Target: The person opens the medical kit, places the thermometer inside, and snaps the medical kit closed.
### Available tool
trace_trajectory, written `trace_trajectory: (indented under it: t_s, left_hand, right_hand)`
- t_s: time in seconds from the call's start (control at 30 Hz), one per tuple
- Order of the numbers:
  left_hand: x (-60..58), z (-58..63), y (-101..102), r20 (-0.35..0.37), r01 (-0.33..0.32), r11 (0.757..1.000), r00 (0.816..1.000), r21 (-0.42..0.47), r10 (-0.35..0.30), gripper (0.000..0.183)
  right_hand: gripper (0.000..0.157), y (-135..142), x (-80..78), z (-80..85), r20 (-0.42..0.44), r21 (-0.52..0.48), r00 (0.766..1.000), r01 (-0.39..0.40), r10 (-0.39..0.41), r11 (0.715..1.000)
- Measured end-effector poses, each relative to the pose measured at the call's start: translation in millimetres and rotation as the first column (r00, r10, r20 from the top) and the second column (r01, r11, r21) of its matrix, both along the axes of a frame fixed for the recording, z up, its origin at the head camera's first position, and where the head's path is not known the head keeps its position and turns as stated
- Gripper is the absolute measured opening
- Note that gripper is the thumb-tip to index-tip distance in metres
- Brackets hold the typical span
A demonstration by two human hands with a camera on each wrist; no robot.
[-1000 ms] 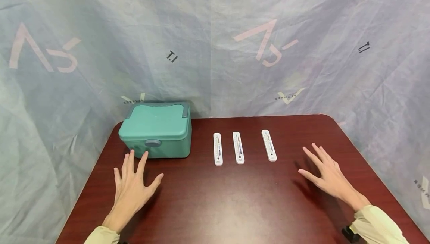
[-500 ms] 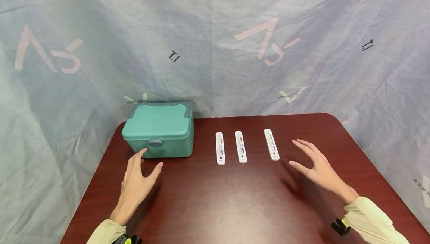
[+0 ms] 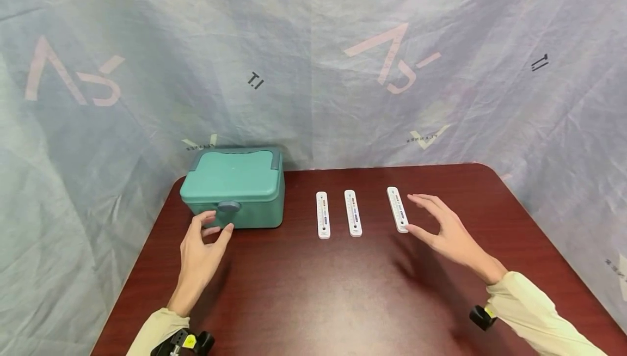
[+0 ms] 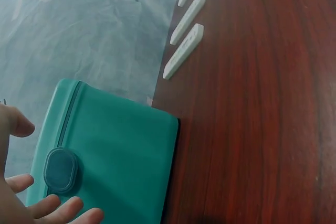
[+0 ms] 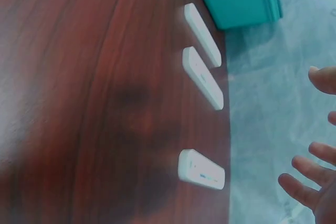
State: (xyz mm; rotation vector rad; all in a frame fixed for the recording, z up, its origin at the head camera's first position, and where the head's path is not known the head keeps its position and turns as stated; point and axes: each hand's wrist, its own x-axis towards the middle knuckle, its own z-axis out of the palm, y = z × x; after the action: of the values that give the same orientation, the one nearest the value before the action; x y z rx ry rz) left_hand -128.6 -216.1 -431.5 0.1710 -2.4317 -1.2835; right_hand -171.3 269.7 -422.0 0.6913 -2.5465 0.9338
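A green lidded box (image 3: 230, 176) with a grey-blue latch (image 3: 228, 207) stands closed at the table's back left. Before its latch hovers my left hand (image 3: 200, 258), thumb and fingers apart and loosely bent, holding nothing. Three white thermometers lie to the right of the box: a left one (image 3: 323, 215), a middle one (image 3: 353, 213) and a right one (image 3: 397, 209). My right hand (image 3: 450, 234) is just right of the right thermometer, its thumb and fingers spread and nothing between them. In the right wrist view that thermometer (image 5: 201, 170) lies apart from the fingers.
The dark red wooden table (image 3: 313, 290) carries all of these things. A grey printed cloth (image 3: 313, 73) hangs behind it and along both sides. Each wrist wears a black strap device, the left one (image 3: 183, 342) showing near the front edge.
My right hand has moved left, up to the right thermometer. The left hand has shifted slightly right, its fingers bending from a wide spread. The view has shifted a little.
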Motion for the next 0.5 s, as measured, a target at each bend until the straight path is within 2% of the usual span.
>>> trace_trajectory:
  t_s: [0.3, 0.5]
  left_hand:
    - [-5.1, 2.5, 0.0, 0.061, -0.04, 0.998, 0.997, 0.043, 0.037, 0.052]
    - [-9.3, 4.7, -1.2, 0.065, -0.047, 0.993, 0.997, 0.108, 0.04, 0.051]
  right_hand:
    - [0.065, -23.1, -12.4, 6.1, -0.046, -0.027, 0.993, -0.112, 0.111, 0.993]
    - [0.062, -39.3, -20.3, 12.3, -0.048, -0.046, 0.985, -0.167, 0.165, 0.985]
